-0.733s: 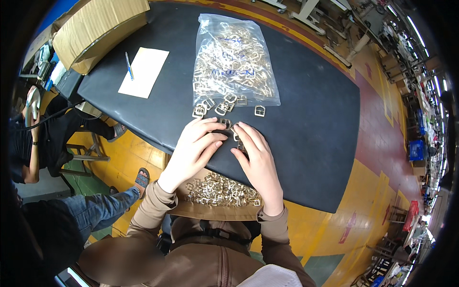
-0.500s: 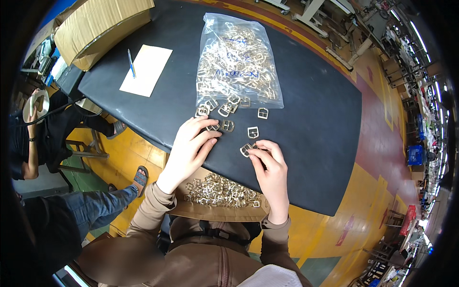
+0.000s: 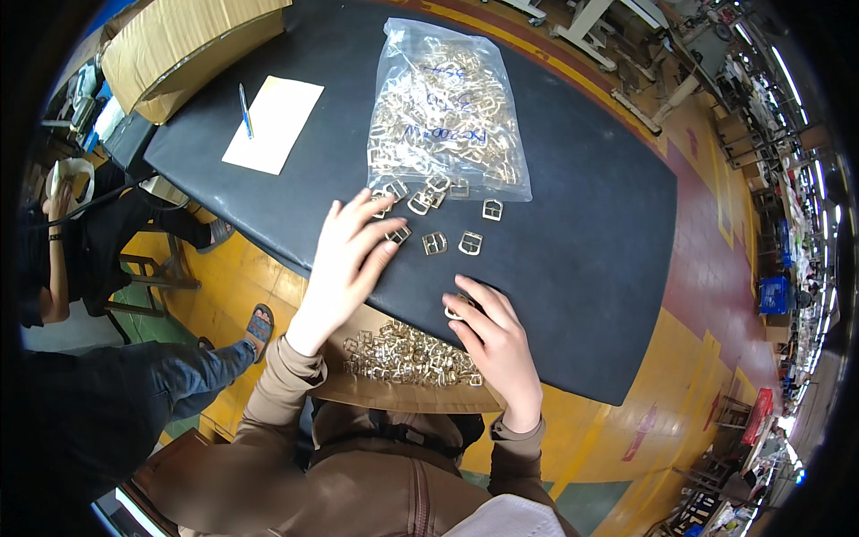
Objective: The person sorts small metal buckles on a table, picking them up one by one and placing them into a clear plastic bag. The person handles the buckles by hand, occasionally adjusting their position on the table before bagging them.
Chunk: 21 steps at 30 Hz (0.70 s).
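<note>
My left hand (image 3: 344,255) is over the near part of the dark table with its fingers spread. Its fingertips touch a pale gold metal buckle (image 3: 400,234) and partly cover another just behind. At the table's near edge, the fingers and thumb of my right hand (image 3: 499,336) are on a buckle (image 3: 453,311), which they half hide. Two loose buckles lie flat between my hands and the bag, one toward the left (image 3: 435,243) and one toward the right (image 3: 470,242). Below the edge, against my lap, an open cardboard box (image 3: 385,398) holds a heap of buckles (image 3: 407,356).
A clear plastic bag (image 3: 445,107) full of buckles lies beyond my hands, with several loose ones at its mouth. Farther left are a paper sheet (image 3: 277,125), a blue pen (image 3: 245,112) and a cardboard carton (image 3: 188,58). Other people sit at the left.
My right hand has drawn its buckle nearer, to the table edge. My left fingers have spread and lifted a little. The buckle beside them has shifted slightly right.
</note>
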{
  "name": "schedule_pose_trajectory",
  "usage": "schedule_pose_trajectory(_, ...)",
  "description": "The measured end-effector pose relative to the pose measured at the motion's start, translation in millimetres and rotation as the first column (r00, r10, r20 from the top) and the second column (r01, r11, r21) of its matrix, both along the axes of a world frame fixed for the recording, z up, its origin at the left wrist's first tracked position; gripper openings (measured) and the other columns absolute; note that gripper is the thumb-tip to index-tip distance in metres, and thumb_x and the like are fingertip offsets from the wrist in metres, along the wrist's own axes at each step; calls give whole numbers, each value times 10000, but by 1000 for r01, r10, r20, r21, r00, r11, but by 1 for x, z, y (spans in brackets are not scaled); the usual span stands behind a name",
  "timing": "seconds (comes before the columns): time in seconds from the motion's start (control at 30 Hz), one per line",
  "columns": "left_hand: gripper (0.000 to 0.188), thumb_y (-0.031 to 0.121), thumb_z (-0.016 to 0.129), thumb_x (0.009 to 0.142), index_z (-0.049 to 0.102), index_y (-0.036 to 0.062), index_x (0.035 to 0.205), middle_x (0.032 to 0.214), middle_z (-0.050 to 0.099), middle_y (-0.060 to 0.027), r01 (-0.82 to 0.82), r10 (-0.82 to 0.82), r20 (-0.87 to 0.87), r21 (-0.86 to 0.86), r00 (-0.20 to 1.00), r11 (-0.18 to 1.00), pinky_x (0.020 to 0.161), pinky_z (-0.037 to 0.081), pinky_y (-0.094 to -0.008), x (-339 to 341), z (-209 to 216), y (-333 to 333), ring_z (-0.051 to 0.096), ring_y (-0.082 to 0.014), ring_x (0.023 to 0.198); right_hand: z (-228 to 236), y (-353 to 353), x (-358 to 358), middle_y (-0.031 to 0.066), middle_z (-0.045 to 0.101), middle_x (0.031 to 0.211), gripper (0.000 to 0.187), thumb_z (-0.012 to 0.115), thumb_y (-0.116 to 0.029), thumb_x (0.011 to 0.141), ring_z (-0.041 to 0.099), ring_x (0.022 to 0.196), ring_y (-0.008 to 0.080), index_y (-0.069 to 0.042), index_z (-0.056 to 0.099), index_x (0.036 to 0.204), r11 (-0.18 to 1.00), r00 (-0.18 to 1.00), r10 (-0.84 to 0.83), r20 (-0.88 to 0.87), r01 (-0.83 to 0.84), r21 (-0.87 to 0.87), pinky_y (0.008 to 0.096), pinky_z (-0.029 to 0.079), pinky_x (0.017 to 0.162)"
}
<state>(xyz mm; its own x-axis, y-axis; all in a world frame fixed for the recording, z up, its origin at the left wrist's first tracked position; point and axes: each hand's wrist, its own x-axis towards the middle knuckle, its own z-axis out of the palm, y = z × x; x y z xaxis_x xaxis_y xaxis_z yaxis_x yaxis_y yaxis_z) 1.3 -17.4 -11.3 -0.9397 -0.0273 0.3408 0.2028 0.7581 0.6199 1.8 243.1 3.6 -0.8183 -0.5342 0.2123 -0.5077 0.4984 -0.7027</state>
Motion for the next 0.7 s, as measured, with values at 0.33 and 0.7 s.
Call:
schedule_pose_trajectory(0.33,326,126,726,966,743,123,1292,1495,610,-98,-85,83,-32,-62,996,994,1223,367,-529,-2,-11,-5,523,-350,1440,22,19,9,136,680,1436,343,718,-72,973,637,1348,305,-48,740,1314,905,868,421,265,-421,-61,417,525,1139)
schedule_pose_trajectory(0.7,289,38,720,933,776,77,1214,1379,665,-130,-26,18,-63,-128,998,991,1187,435,-471,6,-8,1,597,-359,1344,-8,-55,-38,144,613,1502,389,710,-178,999,523,1429,383,-63,700,1370,991,991,-47,-128,63,119,484,433,1178)
